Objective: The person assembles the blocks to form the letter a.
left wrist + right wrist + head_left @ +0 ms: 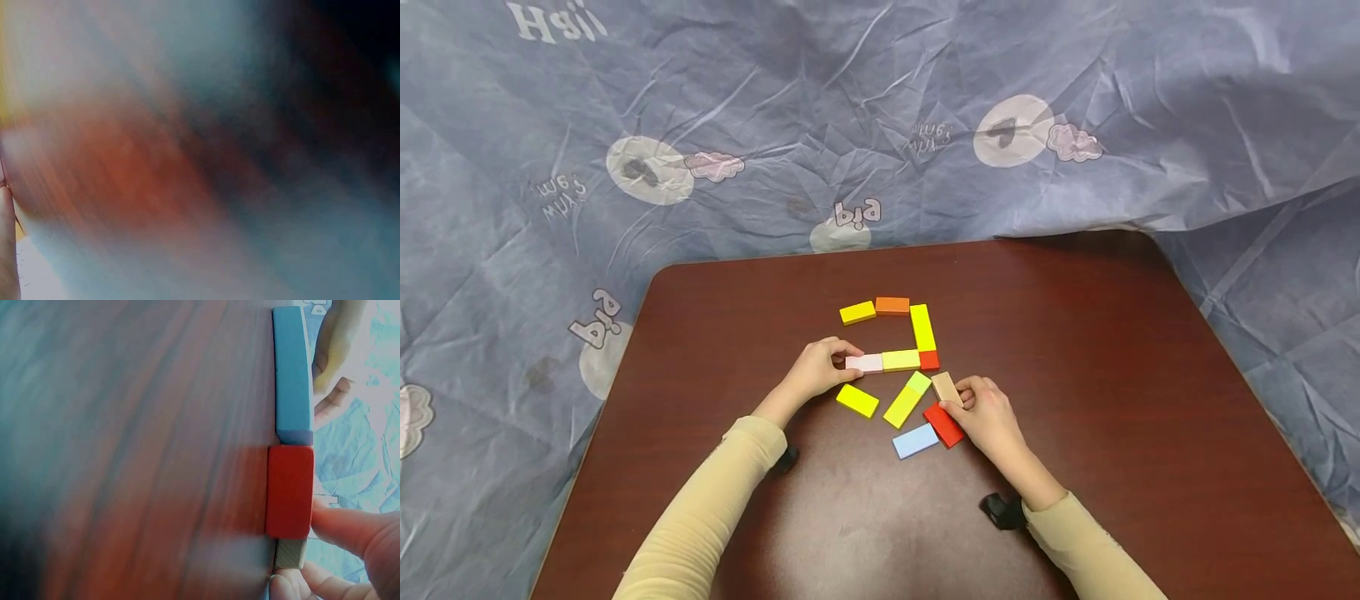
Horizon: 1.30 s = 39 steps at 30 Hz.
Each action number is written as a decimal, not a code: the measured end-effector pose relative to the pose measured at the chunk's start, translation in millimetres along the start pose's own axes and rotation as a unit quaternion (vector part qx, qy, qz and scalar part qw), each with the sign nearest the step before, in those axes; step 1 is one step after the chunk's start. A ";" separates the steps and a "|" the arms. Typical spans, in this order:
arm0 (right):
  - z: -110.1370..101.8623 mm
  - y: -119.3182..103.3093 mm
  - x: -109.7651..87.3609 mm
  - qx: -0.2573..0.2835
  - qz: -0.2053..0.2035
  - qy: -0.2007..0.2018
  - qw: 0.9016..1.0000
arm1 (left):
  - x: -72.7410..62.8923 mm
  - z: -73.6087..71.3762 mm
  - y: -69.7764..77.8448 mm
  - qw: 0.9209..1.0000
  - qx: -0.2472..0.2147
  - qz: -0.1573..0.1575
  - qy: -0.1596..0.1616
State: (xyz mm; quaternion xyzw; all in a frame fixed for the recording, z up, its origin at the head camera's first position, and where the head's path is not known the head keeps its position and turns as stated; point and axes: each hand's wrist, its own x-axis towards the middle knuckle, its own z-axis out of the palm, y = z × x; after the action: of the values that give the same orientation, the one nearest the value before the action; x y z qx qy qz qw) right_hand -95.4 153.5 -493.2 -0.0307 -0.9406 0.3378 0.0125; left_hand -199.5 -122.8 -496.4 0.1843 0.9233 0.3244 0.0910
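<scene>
My left hand (815, 367) pinches the left end of a pale pink wooden block (865, 363) between thumb and fingers. This block lies in line with a yellow block (901, 360) and a small red block (929, 360). To the right, my right hand (988, 410) holds a tan block (945, 387) between thumb and fingers. Just below the tan block is a larger red block (944, 426), and a light blue block (915, 441) adjoins it at the left. In the right wrist view, the thumb (350, 528) overlaps the edge of the red block.
A long yellow piece (922, 327), an orange block (892, 306) and another yellow block (858, 313) continue the outline at the back. Between the hands lie a loose yellow block (857, 400) and a slanted yellow-green piece (907, 400). Printed cloth (880, 125) hangs behind the brown table (1075, 333).
</scene>
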 end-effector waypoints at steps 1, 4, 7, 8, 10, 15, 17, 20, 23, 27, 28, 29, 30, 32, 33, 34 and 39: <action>0.9 -1.1 -0.1 0.000 0.002 -0.001 1.000 | -0.3 0.1 -0.2 1.000 0.002 0.000 0.000; 3.3 -4.4 -0.3 0.000 0.007 -0.001 1.000 | -0.4 0.8 -1.0 1.000 0.005 0.002 0.003; 5.2 -7.9 -0.4 0.003 0.015 -0.001 1.000 | 0.3 1.3 -1.6 1.000 0.004 0.004 0.008; 5.5 -9.1 -0.5 0.006 0.018 -0.001 1.000 | 0.5 1.5 -1.6 1.000 0.004 0.004 0.009; 6.9 -10.9 -0.2 0.013 0.024 -0.001 1.000 | 0.5 1.8 -1.7 1.000 0.003 0.003 0.010; 11.4 -13.3 -0.1 0.017 0.032 0.000 0.999 | -0.2 2.9 -2.5 1.000 0.000 -0.008 0.007; 13.1 -14.2 -0.1 0.014 0.033 0.002 0.999 | -0.4 2.8 -2.6 1.000 -0.002 -0.011 0.005; 14.6 -15.8 0.3 0.015 0.031 0.005 0.999 | -0.4 2.0 -2.1 1.000 -0.003 -0.011 0.005; 15.2 -17.4 1.1 0.016 0.029 0.010 0.999 | 0.3 0.5 -1.2 1.000 -0.005 -0.009 0.005; 16.6 -18.6 1.7 0.018 0.031 0.012 0.999 | 0.9 0.1 -2.1 1.000 -0.007 -0.012 0.003; 16.9 -18.8 1.8 0.019 0.033 0.012 0.999 | 1.0 0.2 -2.6 1.000 -0.008 -0.013 0.002; 17.2 -19.4 2.0 0.019 0.035 0.013 0.999 | 1.0 0.2 -3.1 1.000 -0.008 -0.013 0.002; 17.3 -20.1 2.2 0.020 0.036 0.013 0.999 | 1.2 0.4 -3.9 1.000 -0.009 -0.014 0.002; 17.9 -21.1 2.7 0.020 0.039 0.014 0.999 | 0.9 0.1 -4.4 1.000 -0.010 -0.012 0.003; 18.2 -21.5 3.0 0.019 0.041 0.014 0.999 | 1.2 0.0 -4.6 1.000 -0.011 -0.013 0.002; 18.6 -21.9 3.3 0.017 0.042 0.015 0.999 | 1.2 -0.4 -4.4 1.000 -0.011 -0.013 0.002; 20.5 -22.0 4.9 0.011 0.048 0.016 0.999 | 2.5 -1.8 -2.9 1.000 -0.013 -0.019 -0.001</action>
State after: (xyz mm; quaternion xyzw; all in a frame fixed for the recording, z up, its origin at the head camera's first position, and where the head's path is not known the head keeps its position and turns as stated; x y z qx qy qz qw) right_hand -102.2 123.9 -495.1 -0.0814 -0.9341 0.3474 0.0119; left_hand -203.1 -124.9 -496.9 0.1654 0.9222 0.3348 0.1005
